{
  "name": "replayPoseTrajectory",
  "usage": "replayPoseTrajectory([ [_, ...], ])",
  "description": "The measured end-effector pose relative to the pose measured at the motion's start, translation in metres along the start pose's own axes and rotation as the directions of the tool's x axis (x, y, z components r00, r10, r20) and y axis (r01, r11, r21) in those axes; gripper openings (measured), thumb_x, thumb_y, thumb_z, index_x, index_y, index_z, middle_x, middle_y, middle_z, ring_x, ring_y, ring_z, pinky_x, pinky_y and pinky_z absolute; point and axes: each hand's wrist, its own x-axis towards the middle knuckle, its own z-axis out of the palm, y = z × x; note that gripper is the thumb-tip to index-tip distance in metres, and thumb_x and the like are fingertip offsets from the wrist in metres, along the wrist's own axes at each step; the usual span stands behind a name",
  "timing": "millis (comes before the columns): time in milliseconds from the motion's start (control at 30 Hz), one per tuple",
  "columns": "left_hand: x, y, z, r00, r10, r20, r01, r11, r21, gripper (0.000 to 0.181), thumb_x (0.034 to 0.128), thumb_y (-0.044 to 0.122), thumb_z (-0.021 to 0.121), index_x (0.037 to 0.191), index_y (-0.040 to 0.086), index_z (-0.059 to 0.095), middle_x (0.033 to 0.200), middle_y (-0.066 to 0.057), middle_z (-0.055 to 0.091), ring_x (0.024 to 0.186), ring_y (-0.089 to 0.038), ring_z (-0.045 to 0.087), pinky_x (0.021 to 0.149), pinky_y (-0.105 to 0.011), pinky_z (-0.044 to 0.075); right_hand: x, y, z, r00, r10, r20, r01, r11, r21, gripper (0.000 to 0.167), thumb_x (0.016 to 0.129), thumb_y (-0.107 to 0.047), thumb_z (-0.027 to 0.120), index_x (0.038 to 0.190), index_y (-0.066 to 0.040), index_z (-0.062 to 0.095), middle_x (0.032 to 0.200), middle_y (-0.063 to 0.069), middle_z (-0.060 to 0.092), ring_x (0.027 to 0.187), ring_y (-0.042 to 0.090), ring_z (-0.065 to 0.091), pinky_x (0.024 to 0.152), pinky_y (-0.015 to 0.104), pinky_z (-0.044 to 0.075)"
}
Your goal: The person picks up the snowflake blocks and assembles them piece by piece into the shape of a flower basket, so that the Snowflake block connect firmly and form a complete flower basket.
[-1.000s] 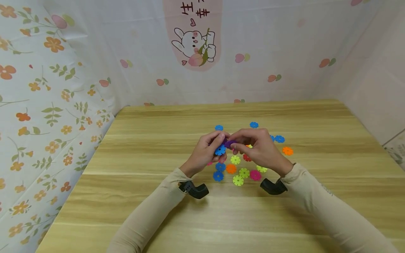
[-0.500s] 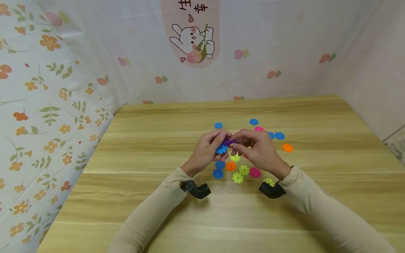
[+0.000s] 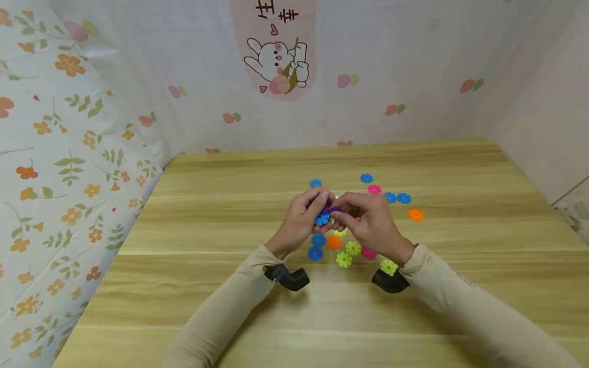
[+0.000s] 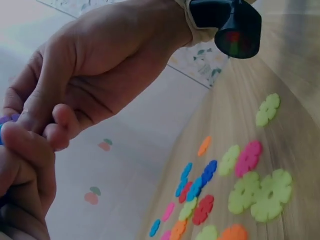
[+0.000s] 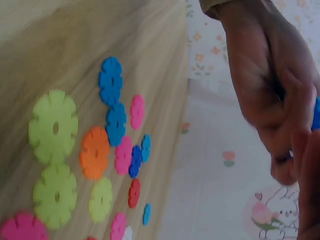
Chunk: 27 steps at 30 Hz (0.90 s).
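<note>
Above the table, my left hand (image 3: pixel 301 217) holds a blue notched plastic disc (image 3: pixel 322 219) between thumb and fingers. A purple notched disc (image 3: pixel 330 209) sits against the blue one, tilted to it, and my right hand (image 3: pixel 370 220) pinches it from the right. The two hands almost meet. Whether the discs are slotted together I cannot tell, since fingers cover much of both. In the right wrist view only a sliver of the blue disc (image 5: pixel 316 115) shows at the edge. The left wrist view shows a little of the purple disc (image 4: pixel 9 118).
Several loose flower-shaped discs lie below and behind the hands: yellow-green (image 3: pixel 343 259), orange (image 3: pixel 415 214), blue (image 3: pixel 315 253) and pink (image 3: pixel 374 189). The wooden table (image 3: pixel 207 204) meets patterned cloth (image 3: pixel 193 122) at the back. A black wrist camera (image 3: pixel 388 281) hangs under the right sleeve.
The right hand has shifted slightly left, towards the left hand, and the purple disc now sits closer over the blue one. The head view has also shifted a little.
</note>
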Motion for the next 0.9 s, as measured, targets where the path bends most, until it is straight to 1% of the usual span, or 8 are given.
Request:
replayPoseTrajectory([
  [133,-0.001,0.007,-0.008,0.993,-0.073,0.096,0.077,0.997,-0.031,0.040,0.1107,0.032,0.034,0.128,0.001,0.053,0.092,-0.010,0.061,0.065,-0.015,0.060,0.054,-0.020,0.045,0.001,0.003,-0.008,0.998,0.047,0.036,-0.046,0.999,-0.007,0.007,0.090,0.006,0.068,0.093,0.002,0.072,0.077,0.016,0.073,0.061,0.010,0.070,0.056,0.025,0.059],
  [233,0.000,0.012,-0.017,0.988,-0.106,0.115,0.117,0.989,-0.087,0.040,0.1092,0.026,0.040,0.143,0.006,0.047,0.113,-0.012,0.060,0.082,-0.016,0.063,0.068,-0.021,0.051,0.003,0.006,-0.017,0.994,0.113,0.007,-0.113,0.994,0.001,0.009,0.091,0.005,0.068,0.096,0.000,0.073,0.080,0.012,0.073,0.064,0.010,0.071,0.058,0.027,0.059],
  [367,-0.003,0.013,-0.021,0.989,-0.146,0.032,0.149,0.976,-0.158,0.045,0.1034,0.009,0.051,0.148,0.013,0.044,0.122,-0.009,0.058,0.097,-0.016,0.062,0.089,-0.026,0.056,0.005,0.009,-0.023,0.984,0.163,-0.065,-0.163,0.987,0.007,0.008,0.092,0.002,0.068,0.096,-0.001,0.074,0.081,0.004,0.074,0.064,0.011,0.070,0.059,0.028,0.058],
  [533,-0.009,0.006,-0.014,0.969,-0.229,-0.092,0.200,0.948,-0.249,0.047,0.1027,0.011,0.056,0.147,0.022,0.043,0.110,-0.003,0.075,0.103,-0.015,0.074,0.107,-0.042,0.052,0.005,0.016,-0.018,0.980,0.146,-0.136,-0.149,0.989,-0.018,0.006,0.089,0.002,0.071,0.092,-0.002,0.075,0.084,0.011,0.072,0.062,0.011,0.064,0.058,0.027,0.057],
  [600,-0.009,0.004,-0.011,0.970,-0.211,-0.120,0.179,0.955,-0.236,0.048,0.1034,0.014,0.055,0.147,0.029,0.042,0.107,-0.010,0.078,0.101,-0.017,0.076,0.104,-0.043,0.054,0.005,0.019,-0.014,0.981,0.134,-0.141,-0.140,0.990,-0.030,0.006,0.089,0.002,0.071,0.091,-0.002,0.075,0.086,0.012,0.071,0.062,0.011,0.063,0.056,0.026,0.056],
  [700,-0.007,0.000,-0.008,0.978,-0.147,-0.146,0.121,0.977,-0.174,0.050,0.1034,0.012,0.055,0.147,0.032,0.043,0.112,-0.024,0.074,0.095,-0.019,0.077,0.089,-0.037,0.060,0.005,0.023,-0.012,0.983,0.131,-0.124,-0.136,0.990,-0.031,0.007,0.089,0.003,0.071,0.092,-0.002,0.075,0.087,0.011,0.070,0.061,0.011,0.062,0.055,0.025,0.055],
  [800,-0.005,-0.002,-0.008,0.981,-0.110,-0.163,0.087,0.986,-0.144,0.046,0.1028,0.007,0.054,0.144,0.025,0.048,0.115,-0.032,0.069,0.091,-0.019,0.078,0.080,-0.030,0.060,0.006,0.026,-0.014,0.985,0.151,-0.085,-0.154,0.987,-0.033,0.007,0.090,0.002,0.071,0.094,-0.002,0.075,0.083,0.011,0.070,0.059,0.010,0.062,0.053,0.026,0.054],
  [900,-0.005,-0.002,-0.009,0.980,-0.099,-0.172,0.077,0.988,-0.130,0.039,0.1019,0.005,0.055,0.140,0.014,0.050,0.114,-0.032,0.069,0.090,-0.017,0.078,0.085,-0.036,0.062,0.009,0.028,-0.021,0.980,0.196,-0.028,-0.197,0.979,-0.056,0.009,0.091,-0.003,0.071,0.099,-0.003,0.075,0.080,0.013,0.070,0.059,0.012,0.063,0.055,0.027,0.054],
])
